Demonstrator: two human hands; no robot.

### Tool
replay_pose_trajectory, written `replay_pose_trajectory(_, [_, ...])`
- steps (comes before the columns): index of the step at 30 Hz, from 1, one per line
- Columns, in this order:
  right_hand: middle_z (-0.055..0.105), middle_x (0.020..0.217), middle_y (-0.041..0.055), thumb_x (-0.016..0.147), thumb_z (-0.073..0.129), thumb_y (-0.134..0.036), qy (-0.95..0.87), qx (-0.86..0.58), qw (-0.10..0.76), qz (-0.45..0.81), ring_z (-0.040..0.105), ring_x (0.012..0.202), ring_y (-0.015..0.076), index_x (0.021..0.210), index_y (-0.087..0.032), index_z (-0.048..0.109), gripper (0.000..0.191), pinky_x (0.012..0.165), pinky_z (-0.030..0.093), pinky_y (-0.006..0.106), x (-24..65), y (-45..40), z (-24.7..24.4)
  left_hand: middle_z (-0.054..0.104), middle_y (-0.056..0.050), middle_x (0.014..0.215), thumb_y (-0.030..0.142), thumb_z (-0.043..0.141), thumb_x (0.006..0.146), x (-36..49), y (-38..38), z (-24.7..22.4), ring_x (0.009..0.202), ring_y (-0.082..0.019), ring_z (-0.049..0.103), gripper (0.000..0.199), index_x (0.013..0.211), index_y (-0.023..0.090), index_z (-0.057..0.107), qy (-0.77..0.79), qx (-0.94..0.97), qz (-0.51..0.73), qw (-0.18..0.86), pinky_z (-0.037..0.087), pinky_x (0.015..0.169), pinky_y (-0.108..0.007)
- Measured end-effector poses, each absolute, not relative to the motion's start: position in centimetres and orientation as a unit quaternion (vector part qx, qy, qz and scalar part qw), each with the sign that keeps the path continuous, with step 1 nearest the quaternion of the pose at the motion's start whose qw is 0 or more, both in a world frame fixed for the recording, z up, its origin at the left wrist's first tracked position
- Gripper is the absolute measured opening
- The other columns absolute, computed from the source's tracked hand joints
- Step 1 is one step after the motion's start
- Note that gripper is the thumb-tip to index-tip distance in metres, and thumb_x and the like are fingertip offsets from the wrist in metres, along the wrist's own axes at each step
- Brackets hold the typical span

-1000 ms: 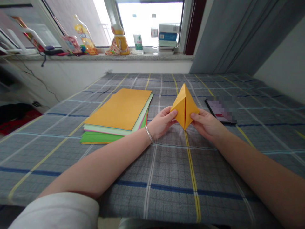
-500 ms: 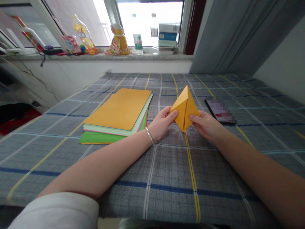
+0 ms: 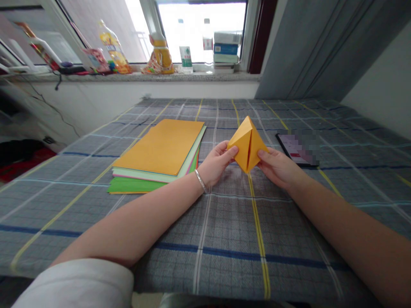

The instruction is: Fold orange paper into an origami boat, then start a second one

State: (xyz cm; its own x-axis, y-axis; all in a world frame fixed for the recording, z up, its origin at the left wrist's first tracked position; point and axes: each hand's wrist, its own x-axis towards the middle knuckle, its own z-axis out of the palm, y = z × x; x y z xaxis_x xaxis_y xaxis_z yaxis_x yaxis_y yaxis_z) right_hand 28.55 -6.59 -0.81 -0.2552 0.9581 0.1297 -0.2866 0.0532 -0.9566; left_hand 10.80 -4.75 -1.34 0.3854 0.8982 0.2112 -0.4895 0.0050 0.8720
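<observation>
A folded piece of orange paper (image 3: 241, 143), shaped like a diamond with a slit down its middle, is held between both hands over the cloth. My left hand (image 3: 220, 160) pinches its left corner, thumb on the near face and the other fingers behind. On the opposite corner, my right hand (image 3: 276, 167) grips in the same way. The paper's pointed top tips away from me, and its lower point hangs just above a yellow stripe of the cloth. Its back side is hidden.
Left of my hands lies a stack of coloured paper (image 3: 163, 145), orange on top with green beneath. A phone or tablet (image 3: 297, 149), partly blurred, rests to the right. Grey checked cloth (image 3: 231, 222) covers the table. Bottles and boxes (image 3: 226, 49) line the windowsill beyond.
The slit in the folded paper has widened a little, and its top point has shifted slightly left. Both hands keep their grip on the corners.
</observation>
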Motion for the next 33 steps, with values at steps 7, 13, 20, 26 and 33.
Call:
replay_pose_trajectory(7, [0.075,0.097,0.0016,0.068,0.079,-0.046,-0.527,-0.336,0.502,0.598,0.064,0.105,0.0239,0.089,-0.028,0.075,0.029,0.101,0.045,0.045,29.3,-6.7,-0.7,0.064,0.001,0.085,0.042,0.080,0.070,10.6,-4.7,-1.2,0.078,-0.011,0.059,0.031,0.084,0.020,0.063,0.211,0.503,0.498,0.674,0.050,0.077,-0.025])
replay_pose_trajectory(13, [0.074,0.096,0.0015,0.072,0.075,-0.047,-0.574,-0.361,0.509,0.530,0.065,0.099,0.0226,0.093,-0.029,0.074,0.027,0.096,0.046,0.044,29.5,-6.2,-1.3,0.065,0.000,0.087,0.044,0.076,0.074,10.4,-4.0,-2.0,0.083,-0.013,0.059,0.029,0.087,0.020,0.065,0.232,0.543,0.513,0.624,0.049,0.083,-0.027])
replay_pose_trajectory(20, [0.071,0.085,0.0064,0.079,0.068,-0.037,-0.811,-0.450,0.372,-0.024,0.058,0.092,0.0282,0.075,-0.025,0.070,0.013,0.090,0.039,0.049,30.8,-6.1,-0.8,0.061,-0.004,0.119,0.028,0.063,0.084,10.1,-3.9,-1.8,0.110,-0.018,0.055,0.027,0.110,0.023,0.061,0.342,0.546,0.548,0.534,0.044,0.095,-0.030])
replay_pose_trajectory(26, [0.071,0.081,0.0038,0.085,0.062,-0.031,-0.873,-0.405,0.237,-0.131,0.055,0.090,0.0264,0.079,-0.030,0.073,0.013,0.093,0.035,0.049,30.0,-6.4,-1.2,0.056,-0.003,0.122,0.034,0.048,0.092,9.7,-4.0,-1.6,0.110,-0.019,0.054,0.022,0.106,0.024,0.061,0.367,0.524,0.566,0.520,0.046,0.086,-0.030])
replay_pose_trajectory(33, [0.069,0.098,0.0071,0.087,0.057,-0.040,-0.833,-0.427,0.341,-0.086,0.058,0.097,0.0269,0.093,-0.027,0.073,0.022,0.094,0.040,0.049,31.8,-6.1,-0.5,0.060,-0.006,0.114,0.021,0.057,0.083,9.3,-3.7,-2.4,0.108,-0.020,0.054,0.028,0.110,0.022,0.061,0.384,0.619,0.533,0.430,0.042,0.098,-0.034])
